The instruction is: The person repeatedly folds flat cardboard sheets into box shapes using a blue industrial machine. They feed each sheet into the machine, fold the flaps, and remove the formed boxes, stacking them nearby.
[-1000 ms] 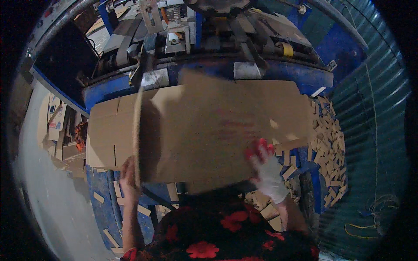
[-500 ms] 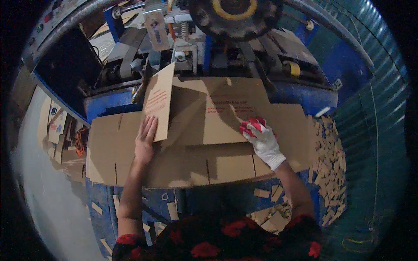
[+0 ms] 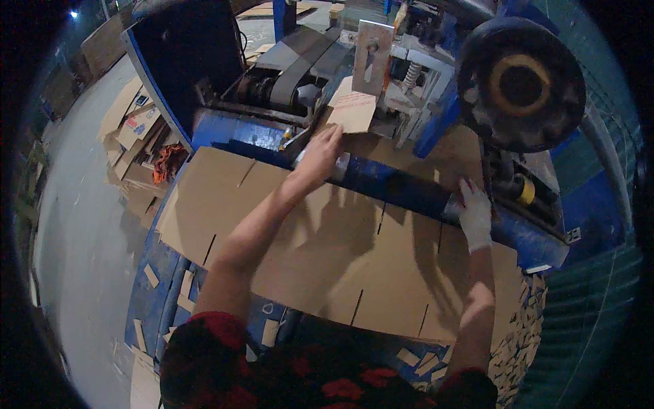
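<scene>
A folded cardboard sheet lies in the machine under its metal head, its raised flap (image 3: 353, 112) with red print tilted up and its flat part (image 3: 446, 150) stretching to the right. My bare left hand (image 3: 321, 158) has its fingers curled at the near lower edge of that flap. Over the blue front bar, my right hand (image 3: 473, 215), in a white glove, reaches forward with fingers stretched by the sheet's right part; its fingertips are in shadow. Below both hands lies a stack of flat, slotted cardboard sheets (image 3: 306, 252).
A large dark wheel (image 3: 521, 82) hangs above my right hand. The blue front bar (image 3: 402, 187) crosses before the machine. Cardboard scraps (image 3: 511, 354) pile at the lower right. More cardboard (image 3: 139, 129) stands on the floor at left.
The folded sheet has moved forward off the stack into the machine, both hands going with it. My view has swung left, so things appear further right.
</scene>
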Action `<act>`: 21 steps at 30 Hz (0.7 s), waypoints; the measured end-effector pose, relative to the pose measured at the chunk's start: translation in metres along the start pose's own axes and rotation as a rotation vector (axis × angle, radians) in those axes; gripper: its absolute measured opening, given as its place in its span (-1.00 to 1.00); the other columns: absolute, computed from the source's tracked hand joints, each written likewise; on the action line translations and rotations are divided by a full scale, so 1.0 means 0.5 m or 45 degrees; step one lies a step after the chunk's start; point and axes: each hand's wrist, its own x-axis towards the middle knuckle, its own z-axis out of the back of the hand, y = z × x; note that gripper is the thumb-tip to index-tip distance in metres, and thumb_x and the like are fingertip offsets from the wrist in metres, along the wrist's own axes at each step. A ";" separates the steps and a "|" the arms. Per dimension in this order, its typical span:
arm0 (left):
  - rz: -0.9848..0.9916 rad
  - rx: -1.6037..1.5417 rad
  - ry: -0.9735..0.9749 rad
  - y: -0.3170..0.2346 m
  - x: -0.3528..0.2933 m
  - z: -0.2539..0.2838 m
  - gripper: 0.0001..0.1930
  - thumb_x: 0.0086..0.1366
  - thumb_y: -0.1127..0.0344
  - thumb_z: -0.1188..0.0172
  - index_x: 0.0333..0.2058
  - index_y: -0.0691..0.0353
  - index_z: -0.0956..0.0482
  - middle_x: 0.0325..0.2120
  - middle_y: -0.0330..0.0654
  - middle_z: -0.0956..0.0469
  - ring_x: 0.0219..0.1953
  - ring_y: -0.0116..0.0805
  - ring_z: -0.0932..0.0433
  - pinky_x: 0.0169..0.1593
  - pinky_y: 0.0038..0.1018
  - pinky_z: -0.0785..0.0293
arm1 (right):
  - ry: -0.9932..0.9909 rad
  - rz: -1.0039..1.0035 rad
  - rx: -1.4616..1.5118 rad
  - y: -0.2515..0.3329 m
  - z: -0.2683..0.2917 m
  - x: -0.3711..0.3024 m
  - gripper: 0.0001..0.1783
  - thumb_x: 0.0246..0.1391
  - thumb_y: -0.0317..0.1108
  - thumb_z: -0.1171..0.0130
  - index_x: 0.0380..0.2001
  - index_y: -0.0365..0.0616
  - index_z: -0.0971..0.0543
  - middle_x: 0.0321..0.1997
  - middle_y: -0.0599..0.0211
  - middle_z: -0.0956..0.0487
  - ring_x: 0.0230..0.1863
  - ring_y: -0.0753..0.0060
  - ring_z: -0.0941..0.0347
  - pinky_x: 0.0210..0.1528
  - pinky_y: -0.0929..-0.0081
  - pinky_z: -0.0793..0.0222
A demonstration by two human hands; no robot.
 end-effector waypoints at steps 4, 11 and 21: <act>0.520 0.123 0.039 0.022 -0.265 0.233 -0.56 0.19 0.32 -0.16 0.08 0.07 -0.46 0.07 -0.13 -0.43 0.13 -0.05 -0.36 0.18 -0.30 -0.30 | -0.195 -0.260 0.174 -0.020 0.068 -0.255 -0.37 -0.08 -0.50 -0.19 0.16 -0.13 -0.37 0.18 0.02 -0.40 0.16 -0.09 -0.33 0.23 0.13 -0.19; 0.058 0.667 0.120 0.053 -0.338 0.366 -0.52 0.21 0.33 -0.15 0.14 0.00 -0.39 0.14 -0.16 -0.36 0.11 -0.03 -0.36 0.13 -0.21 -0.34 | -0.219 -0.461 0.155 0.002 0.110 -0.434 -0.42 0.01 -0.48 -0.15 0.16 -0.17 -0.35 0.17 0.03 -0.41 0.18 0.00 -0.33 0.22 0.23 -0.21; 0.168 -0.036 0.494 -0.072 -0.002 0.082 -0.42 0.14 0.26 -0.20 0.16 0.17 -0.30 0.07 0.08 -0.38 -0.01 0.09 -0.46 0.08 -0.16 -0.37 | -0.029 -0.216 0.125 0.092 0.036 -0.045 -0.37 0.05 -0.17 -0.17 0.17 -0.13 -0.30 0.11 0.03 -0.44 0.12 -0.07 -0.35 0.19 0.14 -0.21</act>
